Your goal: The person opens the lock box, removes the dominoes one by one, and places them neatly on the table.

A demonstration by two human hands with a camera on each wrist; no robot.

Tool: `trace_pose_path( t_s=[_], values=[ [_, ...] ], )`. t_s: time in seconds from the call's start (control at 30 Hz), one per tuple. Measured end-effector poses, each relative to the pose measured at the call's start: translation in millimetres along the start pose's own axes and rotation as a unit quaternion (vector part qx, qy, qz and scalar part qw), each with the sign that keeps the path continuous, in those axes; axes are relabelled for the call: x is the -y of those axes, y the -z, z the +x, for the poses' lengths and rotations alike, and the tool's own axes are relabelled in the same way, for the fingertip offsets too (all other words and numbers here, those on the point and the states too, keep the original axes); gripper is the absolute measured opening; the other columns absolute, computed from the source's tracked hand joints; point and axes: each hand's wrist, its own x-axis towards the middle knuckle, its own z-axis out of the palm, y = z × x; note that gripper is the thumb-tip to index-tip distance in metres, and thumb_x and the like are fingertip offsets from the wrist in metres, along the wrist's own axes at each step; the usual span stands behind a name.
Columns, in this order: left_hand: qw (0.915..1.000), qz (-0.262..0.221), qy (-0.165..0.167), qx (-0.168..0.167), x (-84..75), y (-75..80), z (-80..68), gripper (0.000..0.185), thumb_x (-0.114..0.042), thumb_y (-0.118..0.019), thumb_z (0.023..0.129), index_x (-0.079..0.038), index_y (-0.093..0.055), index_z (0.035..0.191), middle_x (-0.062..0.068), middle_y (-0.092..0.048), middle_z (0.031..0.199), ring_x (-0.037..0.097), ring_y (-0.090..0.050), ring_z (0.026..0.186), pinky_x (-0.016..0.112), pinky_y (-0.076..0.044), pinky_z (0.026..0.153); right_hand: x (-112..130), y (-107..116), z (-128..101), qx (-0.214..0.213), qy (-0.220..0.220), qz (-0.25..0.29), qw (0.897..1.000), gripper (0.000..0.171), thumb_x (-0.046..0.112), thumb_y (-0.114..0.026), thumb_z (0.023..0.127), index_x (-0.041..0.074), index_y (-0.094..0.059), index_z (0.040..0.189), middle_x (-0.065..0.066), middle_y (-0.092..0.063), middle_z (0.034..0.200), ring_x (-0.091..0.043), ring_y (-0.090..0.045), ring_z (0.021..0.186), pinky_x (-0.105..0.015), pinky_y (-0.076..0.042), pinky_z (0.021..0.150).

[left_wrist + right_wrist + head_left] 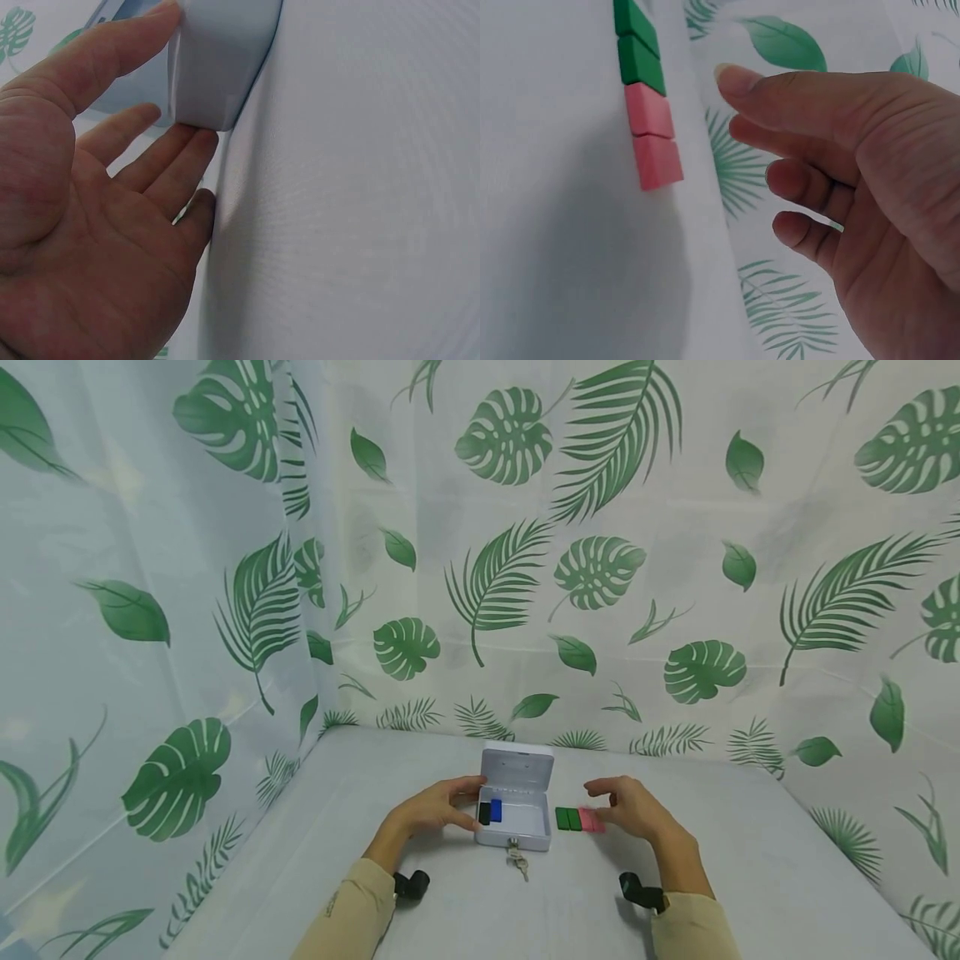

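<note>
No words or numbers could be read; small marks (331, 906) on the left sleeve (351, 912) were too tiny

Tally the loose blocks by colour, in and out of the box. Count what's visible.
Green blocks: 2
Pink blocks: 2
Black block: 1
Blue block: 1
Total: 6

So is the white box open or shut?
Open: the lid stands raised, and a black block and a blue block show inside.
</note>
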Motion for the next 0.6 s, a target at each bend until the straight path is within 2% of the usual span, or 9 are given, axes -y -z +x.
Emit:
trace_pose_path(
  t_s=[0.3,0.53,0.6],
  values=[
    [1.0000,0.006,-0.003,0.006,0.5,0.1,0.9,0.090,-0.009,-0.086,0.083,-0.012,-0.040,0.161,0.007,-0.040,0.167,0.030,-0.040,0.153,0.051,-0.031,0.126,13.4,1.6,-0.9,-0.016,0.019,0.003,1.000,0.043,0.011,-0.079,0.091,0.008,-0.071,0.133,-0.014,-0.074,0.124,-0.022,-0.054,0.090,-0.032,-0.049,0.068],
    [1.0000,0.000,0.005,0.003,1.1,-0.1,1.5,0.091,-0.012,-0.087,0.083,-0.013,-0.040,0.161,0.007,-0.041,0.166,0.030,-0.040,0.153,0.052,-0.030,0.126,24.2,1.9,0.4,-0.028,0.023,0.009,0.999,0.041,0.014,-0.081,0.090,0.012,-0.072,0.131,-0.013,-0.074,0.124,-0.022,-0.056,0.092,-0.031,-0.050,0.073],
    [1.0000,-0.001,0.006,0.002,1.0,-0.1,1.6,0.091,-0.012,-0.087,0.083,-0.014,-0.039,0.161,0.008,-0.041,0.166,0.030,-0.040,0.153,0.052,-0.030,0.126,26.3,2.1,0.8,-0.034,0.039,0.007,0.999,0.041,0.014,-0.081,0.090,0.010,-0.072,0.131,-0.013,-0.074,0.123,-0.021,-0.056,0.090,-0.030,-0.050,0.071]
  ],
)
